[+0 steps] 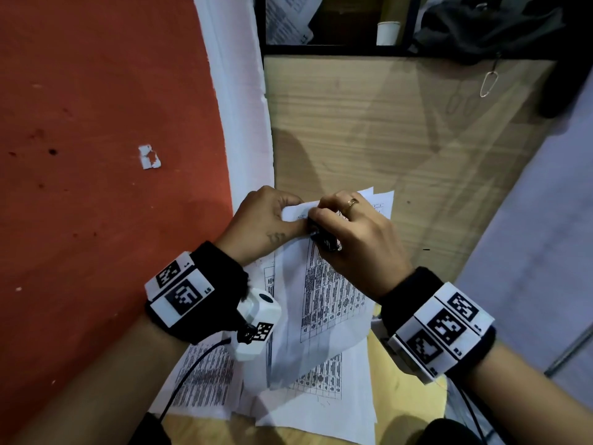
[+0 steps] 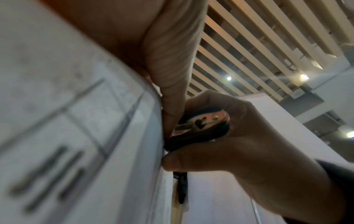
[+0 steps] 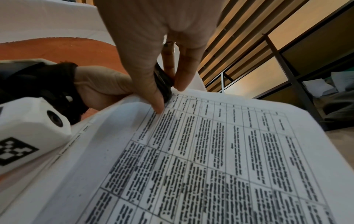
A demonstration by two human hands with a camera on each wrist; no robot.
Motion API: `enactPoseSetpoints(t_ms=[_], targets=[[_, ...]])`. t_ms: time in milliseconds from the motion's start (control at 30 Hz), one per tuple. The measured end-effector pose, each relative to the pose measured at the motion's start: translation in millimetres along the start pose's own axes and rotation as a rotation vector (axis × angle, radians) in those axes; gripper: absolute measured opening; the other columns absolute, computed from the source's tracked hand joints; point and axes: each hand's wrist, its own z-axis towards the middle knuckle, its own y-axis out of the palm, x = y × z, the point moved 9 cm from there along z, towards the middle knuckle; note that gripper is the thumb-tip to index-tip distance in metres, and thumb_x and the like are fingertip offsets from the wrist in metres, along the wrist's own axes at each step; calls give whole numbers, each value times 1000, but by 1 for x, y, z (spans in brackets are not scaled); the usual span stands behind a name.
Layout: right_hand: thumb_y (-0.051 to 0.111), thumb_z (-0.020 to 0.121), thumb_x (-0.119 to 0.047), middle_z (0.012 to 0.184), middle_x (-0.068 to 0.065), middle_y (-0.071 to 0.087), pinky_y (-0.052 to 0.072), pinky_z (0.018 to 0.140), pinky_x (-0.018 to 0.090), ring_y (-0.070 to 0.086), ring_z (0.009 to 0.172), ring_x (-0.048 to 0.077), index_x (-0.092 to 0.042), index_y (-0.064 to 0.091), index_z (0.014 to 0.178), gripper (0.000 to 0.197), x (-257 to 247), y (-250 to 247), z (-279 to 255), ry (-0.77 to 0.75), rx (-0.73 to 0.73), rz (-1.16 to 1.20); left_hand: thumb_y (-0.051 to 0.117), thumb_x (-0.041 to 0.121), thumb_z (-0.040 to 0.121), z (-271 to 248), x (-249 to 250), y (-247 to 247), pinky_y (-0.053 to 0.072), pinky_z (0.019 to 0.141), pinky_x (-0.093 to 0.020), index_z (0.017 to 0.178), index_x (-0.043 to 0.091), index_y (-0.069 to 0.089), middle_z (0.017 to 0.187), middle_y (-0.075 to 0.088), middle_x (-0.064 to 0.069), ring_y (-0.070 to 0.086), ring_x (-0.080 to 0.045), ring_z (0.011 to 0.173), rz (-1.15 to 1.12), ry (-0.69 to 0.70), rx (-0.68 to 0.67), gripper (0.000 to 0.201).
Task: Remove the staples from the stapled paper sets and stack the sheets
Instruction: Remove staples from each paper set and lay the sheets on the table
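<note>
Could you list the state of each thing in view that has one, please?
Left hand: pinching the paper set's corner.
Right hand: gripping the staple remover.
Staple remover: at the pinched corner.
Paper set: lifted, corner folded.
Loose sheets: flat on the desk.
Cup: upright.

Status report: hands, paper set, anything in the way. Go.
Left hand pinches stapled paper set at its corner. Right hand grips black staple remover against that corner. Nothing in the way.

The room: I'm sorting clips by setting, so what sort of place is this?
Probably an office or records room: printed table sheets lie on a wooden desk, with a shelf unit behind holding more papers and a paper cup.
</note>
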Motion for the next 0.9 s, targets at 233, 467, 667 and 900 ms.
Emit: enactPoseSetpoints(t_ms=[233,467,667,900], targets=[[70,63,0,85,10,63,50,45,38,60,75,32,-4,66,83,21,3,1,1,-14,-20,18,71,39,66,-2,-5,9,39,66,-34,76,8,68,68,56,-7,49,-13,68,-148,-46,-110,32],[71,67,-1,73,9,57,45,43,32,56,68,30,-3,63,73,11,5,4,2,-28,-32,-37,72,37,63,-2,-5,12,39,69,-34,80,1,67,73,59,-11,50,-15,72,-216,-78,-140,40],[74,64,-3,74,10,59,46,45,31,58,68,31,-3,65,76,15,10,5,2,-6,-45,-20,78,14,71,0,-4,12,41,67,-27,80,6,69,73,62,-2,54,-9,70,-278,-103,-164,15],[69,68,-14,77,5,62,48,58,30,60,69,22,-7,67,86,19,32,7,-7,203,-19,224,70,16,74,3,-2,17,47,69,-15,77,22,69,71,68,13,61,1,71,-322,-59,-182,6]])
